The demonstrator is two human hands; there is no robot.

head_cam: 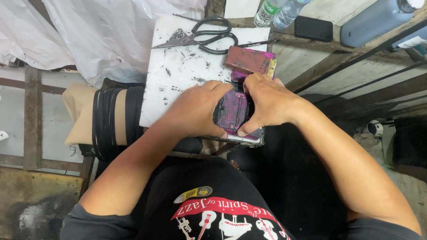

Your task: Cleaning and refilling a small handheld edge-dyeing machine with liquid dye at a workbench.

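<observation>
Both hands grip a small dark block stained magenta (pixel 232 111) on a white, ink-smudged slab (pixel 175 76). My left hand (pixel 197 109) wraps its left side. My right hand (pixel 267 102) holds its right side and top, thumb down along the front edge. Just beyond the hands lies a reddish-brown rectangular block with magenta edges (pixel 249 60). Black-handled scissors (pixel 202 35) rest at the far edge of the slab.
White plastic sheeting (pixel 73 13) covers the left. Two clear bottles (pixel 281 2) and a dark phone (pixel 314 28) sit on a wooden ledge beyond. A large grey jug (pixel 375 17) lies at upper right. Black rubber bands wrap a tan roll (pixel 109 117).
</observation>
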